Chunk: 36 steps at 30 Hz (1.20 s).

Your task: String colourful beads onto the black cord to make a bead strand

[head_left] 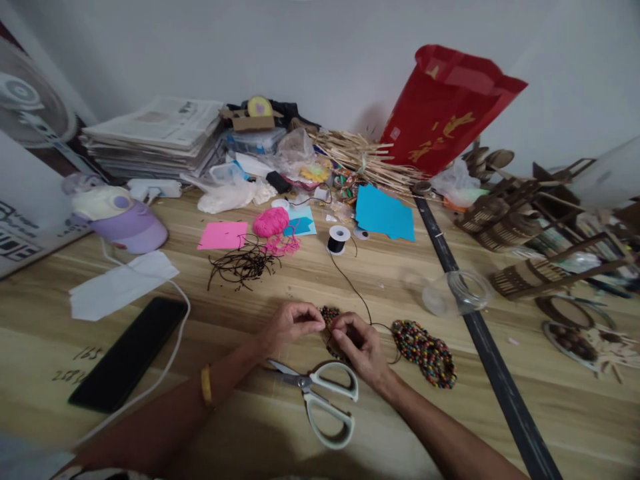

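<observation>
My left hand (295,325) is closed in a pinch, its fingertips close to a small string of dark, multicoloured beads (330,312). What it pinches is too small to make out. Facing it, my right hand (364,348) pinches what looks like thin black cord (350,280) at the beads. Part of the beads is hidden by the right fingers. The cord leads back to a white-ended spool (339,240) and loops right of this hand. Scissors with white handles (320,400) lie partly spread below the hands. A coiled heap of colourful beads (425,353) lies to the right.
Cut black cords (245,261), pink yarn (271,222) and blue paper (385,213) lie farther back. A black phone (129,353) and white cable are at left. At right stand a clear plastic container (457,293) and brown wooden models (530,273). A black strip crosses the table.
</observation>
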Tool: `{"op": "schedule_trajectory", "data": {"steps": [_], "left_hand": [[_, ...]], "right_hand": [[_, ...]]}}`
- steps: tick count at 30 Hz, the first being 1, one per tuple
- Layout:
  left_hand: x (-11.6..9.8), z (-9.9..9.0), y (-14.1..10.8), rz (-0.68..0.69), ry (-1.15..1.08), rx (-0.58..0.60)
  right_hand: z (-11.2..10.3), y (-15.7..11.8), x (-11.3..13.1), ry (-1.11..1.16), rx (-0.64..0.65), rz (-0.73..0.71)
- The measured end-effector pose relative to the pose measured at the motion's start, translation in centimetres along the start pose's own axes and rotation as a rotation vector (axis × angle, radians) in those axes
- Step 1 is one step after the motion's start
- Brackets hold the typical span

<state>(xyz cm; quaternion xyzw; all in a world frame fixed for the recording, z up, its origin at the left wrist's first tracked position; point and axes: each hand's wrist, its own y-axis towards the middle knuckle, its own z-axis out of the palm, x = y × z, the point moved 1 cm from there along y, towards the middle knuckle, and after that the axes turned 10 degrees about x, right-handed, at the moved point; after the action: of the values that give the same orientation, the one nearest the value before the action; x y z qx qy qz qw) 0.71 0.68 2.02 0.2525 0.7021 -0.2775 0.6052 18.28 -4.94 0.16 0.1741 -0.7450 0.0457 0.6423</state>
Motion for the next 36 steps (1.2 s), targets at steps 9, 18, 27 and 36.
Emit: {"op": "schedule_trajectory", "data": {"steps": [9, 18, 27, 36], "left_hand": [[0.0, 0.5, -0.1, 0.055, 0.141, 0.000], [0.1, 0.4, -0.1, 0.055, 0.194, -0.024], [-0.2, 0.5, 0.0, 0.078, 0.210, -0.008], [0.5, -0.3, 0.3, 0.102, 0.344, -0.154]], "right_hand": [[0.2, -0.2, -1.2, 0.049, 0.032, 0.039], [0.3, -0.1, -0.8, -0.001, 0.030, 0.029], [-0.3, 0.2, -0.3, -0.221, 0.043, -0.128], [-0.3, 0.3, -0.2, -0.236, -0.052, -0.100]]}}
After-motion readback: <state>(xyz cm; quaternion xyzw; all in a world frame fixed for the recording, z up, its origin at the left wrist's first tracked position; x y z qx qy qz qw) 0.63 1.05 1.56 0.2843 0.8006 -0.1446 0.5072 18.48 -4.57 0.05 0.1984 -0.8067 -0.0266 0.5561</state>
